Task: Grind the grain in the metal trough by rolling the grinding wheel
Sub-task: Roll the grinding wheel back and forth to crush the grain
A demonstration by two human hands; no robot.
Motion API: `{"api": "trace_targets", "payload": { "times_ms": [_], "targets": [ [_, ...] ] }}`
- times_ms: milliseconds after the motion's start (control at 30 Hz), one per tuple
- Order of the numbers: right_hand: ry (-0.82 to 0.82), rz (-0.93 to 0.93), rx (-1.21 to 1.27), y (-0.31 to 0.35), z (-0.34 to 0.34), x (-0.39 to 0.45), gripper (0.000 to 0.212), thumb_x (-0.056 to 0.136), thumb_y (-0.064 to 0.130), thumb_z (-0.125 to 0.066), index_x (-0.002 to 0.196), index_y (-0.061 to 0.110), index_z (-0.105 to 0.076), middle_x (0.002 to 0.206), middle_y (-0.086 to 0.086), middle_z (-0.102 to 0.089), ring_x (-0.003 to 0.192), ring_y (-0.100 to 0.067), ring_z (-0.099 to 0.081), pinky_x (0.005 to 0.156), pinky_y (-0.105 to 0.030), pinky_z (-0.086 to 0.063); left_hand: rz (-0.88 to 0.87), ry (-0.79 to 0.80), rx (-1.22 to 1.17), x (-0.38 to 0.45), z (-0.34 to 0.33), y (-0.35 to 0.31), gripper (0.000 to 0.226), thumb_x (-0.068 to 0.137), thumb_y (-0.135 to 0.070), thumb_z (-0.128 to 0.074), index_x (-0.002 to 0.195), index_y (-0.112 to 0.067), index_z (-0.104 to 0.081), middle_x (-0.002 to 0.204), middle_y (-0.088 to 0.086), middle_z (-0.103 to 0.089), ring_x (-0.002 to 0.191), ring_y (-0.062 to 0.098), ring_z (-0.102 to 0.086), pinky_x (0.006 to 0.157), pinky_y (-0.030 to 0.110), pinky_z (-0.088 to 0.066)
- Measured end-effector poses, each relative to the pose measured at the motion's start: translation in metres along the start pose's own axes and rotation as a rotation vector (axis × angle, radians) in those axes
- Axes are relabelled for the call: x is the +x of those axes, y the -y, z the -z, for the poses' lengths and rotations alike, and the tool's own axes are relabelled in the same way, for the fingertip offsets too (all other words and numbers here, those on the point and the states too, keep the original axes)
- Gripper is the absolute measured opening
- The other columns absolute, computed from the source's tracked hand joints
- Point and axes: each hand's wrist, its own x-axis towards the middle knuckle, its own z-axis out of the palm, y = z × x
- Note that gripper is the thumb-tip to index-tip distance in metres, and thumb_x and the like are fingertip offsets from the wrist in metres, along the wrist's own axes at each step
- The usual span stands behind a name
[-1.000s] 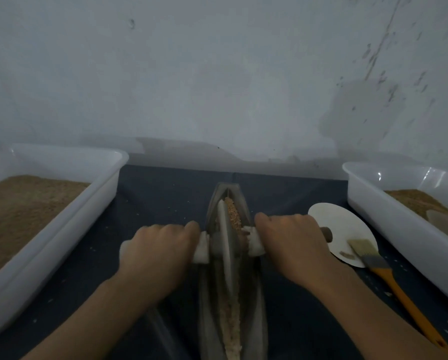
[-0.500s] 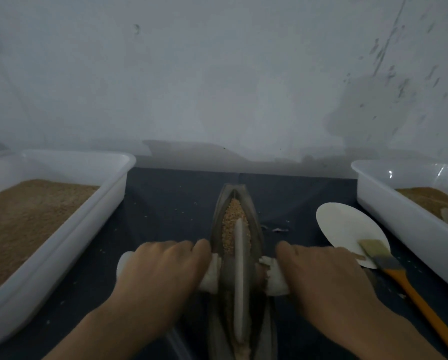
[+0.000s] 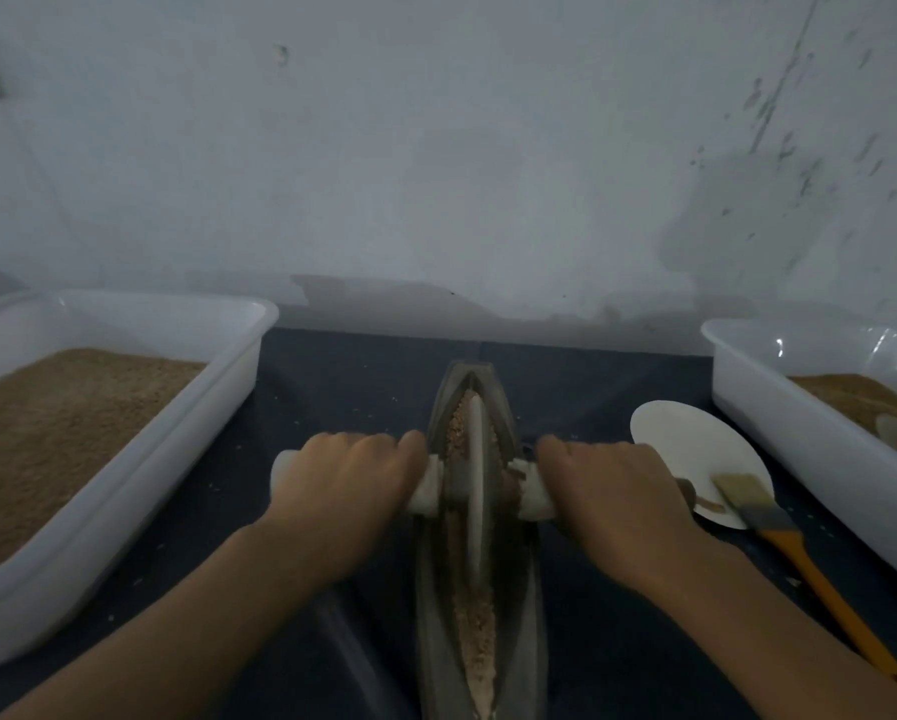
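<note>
Gripping the wrapped axle: your left hand [image 3: 350, 478] is curled round its left end, grinding wheel [image 3: 475, 472] upright in the metal trough [image 3: 524, 605] mid-tabletop, grain [image 3: 480, 641] along the channel, your right hand [image 3: 612, 493] curled round the right end

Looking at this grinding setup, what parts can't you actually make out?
Head view only:
- Axle handles: mostly wrapped by the left hand and right hand.
- Metal trough: near end cut off by the bottom edge.
- Grain under the grinding wheel: hidden by the wheel.
- Both white tubs: cut off by the side edges.
- Brush: handle end runs off frame.
</note>
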Motion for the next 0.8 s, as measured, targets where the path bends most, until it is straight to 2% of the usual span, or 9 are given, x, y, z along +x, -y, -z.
{"api": "trace_targets", "payload": {
  "times_ms": [100, 167, 233, 300, 367, 467, 600, 767, 800],
  "targets": [
    [-0.063, 0.087, 0.030, 0.004, 0.008, -0.025, 0.069, 0.026, 0.020, -0.089, 0.069, 0.025, -0.034, 0.048, 0.003, -0.049, 0.033, -0.015, -0.044, 0.042, -0.021, -0.007, -0.161, -0.057, 0.037, -0.022, 0.012, -0.006, 0.065, 0.046, -0.031, -0.085, 0.081, -0.031, -0.031, 0.064, -0.009, -0.045, 0.052, 0.009, -0.037, 0.050, 0.026, -0.027],
    [-0.085, 0.088, 0.049, 0.003, 0.006, -0.032, 0.080, 0.018, 0.017, -0.088, 0.069, 0.025, -0.028, 0.043, 0.002, -0.042, 0.028, -0.014, -0.037, 0.042, -0.019, -0.005, -0.206, -0.100, 0.044, -0.029, 0.015, -0.007, 0.061, 0.027, -0.024, -0.087, 0.071, -0.024, -0.045, 0.054, -0.007, -0.046, 0.041, 0.010, -0.040, 0.043, 0.025, -0.022],
    [-0.107, 0.095, 0.039, 0.001, 0.002, -0.027, 0.071, 0.019, 0.013, -0.087, 0.064, 0.024, -0.034, 0.042, 0.002, -0.043, 0.028, -0.016, -0.038, 0.042, -0.019, -0.003, -0.159, -0.057, 0.053, -0.027, 0.010, -0.005, 0.057, 0.033, -0.024, -0.087, 0.071, -0.025, -0.044, 0.054, -0.008, -0.045, 0.041, 0.011, -0.041, 0.042, 0.025, -0.022],
    [-0.118, 0.070, 0.009, -0.002, -0.004, -0.011, 0.058, 0.023, 0.014, -0.089, 0.062, 0.020, -0.046, 0.044, 0.002, -0.047, 0.030, -0.016, -0.041, 0.042, -0.020, -0.006, -0.092, -0.045, 0.081, -0.014, 0.001, -0.002, 0.055, 0.053, -0.028, -0.081, 0.077, -0.029, -0.032, 0.061, -0.011, -0.038, 0.048, 0.010, -0.036, 0.047, 0.025, -0.021],
    [-0.081, 0.061, -0.048, -0.005, -0.013, 0.012, 0.050, 0.045, 0.021, -0.087, 0.073, 0.021, -0.046, 0.056, 0.002, -0.056, 0.040, -0.016, -0.045, 0.044, -0.023, -0.014, -0.028, -0.088, 0.105, 0.004, -0.009, 0.005, 0.048, 0.070, -0.030, -0.071, 0.080, -0.030, -0.023, 0.067, -0.011, -0.038, 0.055, 0.012, -0.040, 0.052, 0.028, -0.023],
    [-0.076, 0.003, -0.080, -0.012, -0.026, 0.038, 0.031, 0.076, 0.024, -0.069, 0.086, 0.024, -0.039, 0.077, 0.004, -0.063, 0.059, -0.019, -0.056, 0.052, -0.030, -0.029, 0.028, -0.066, 0.105, 0.029, -0.019, 0.012, 0.036, 0.080, -0.028, -0.062, 0.081, -0.029, -0.026, 0.071, -0.009, -0.045, 0.060, 0.016, -0.048, 0.056, 0.031, -0.028],
    [-0.025, -0.044, -0.029, -0.012, -0.027, 0.038, 0.035, 0.078, 0.024, -0.068, 0.084, 0.024, -0.033, 0.077, 0.004, -0.061, 0.058, -0.019, -0.053, 0.053, -0.031, -0.031, 0.024, -0.041, 0.120, 0.036, -0.018, 0.012, 0.035, 0.081, -0.025, -0.060, 0.082, -0.027, -0.026, 0.082, -0.005, -0.058, 0.069, 0.022, -0.058, 0.057, 0.033, -0.029],
    [0.010, -0.013, -0.014, -0.001, 0.001, -0.009, 0.050, 0.054, 0.032, -0.084, 0.080, 0.027, -0.042, 0.061, 0.005, -0.057, 0.047, -0.014, -0.052, 0.044, -0.025, -0.020, -0.020, 0.056, 0.070, -0.002, 0.006, -0.003, 0.045, 0.078, -0.032, -0.065, 0.084, -0.032, -0.020, 0.081, -0.011, -0.050, 0.067, 0.014, -0.048, 0.060, 0.030, -0.033],
    [0.038, -0.009, 0.002, 0.002, 0.005, -0.020, 0.054, 0.053, 0.033, -0.084, 0.080, 0.030, -0.037, 0.062, 0.006, -0.056, 0.047, -0.013, -0.053, 0.044, -0.026, -0.021, -0.041, 0.060, 0.082, -0.011, 0.013, -0.007, 0.049, 0.076, -0.034, -0.067, 0.084, -0.033, -0.019, 0.078, -0.012, -0.046, 0.066, 0.013, -0.044, 0.060, 0.029, -0.031]
  ]
}}
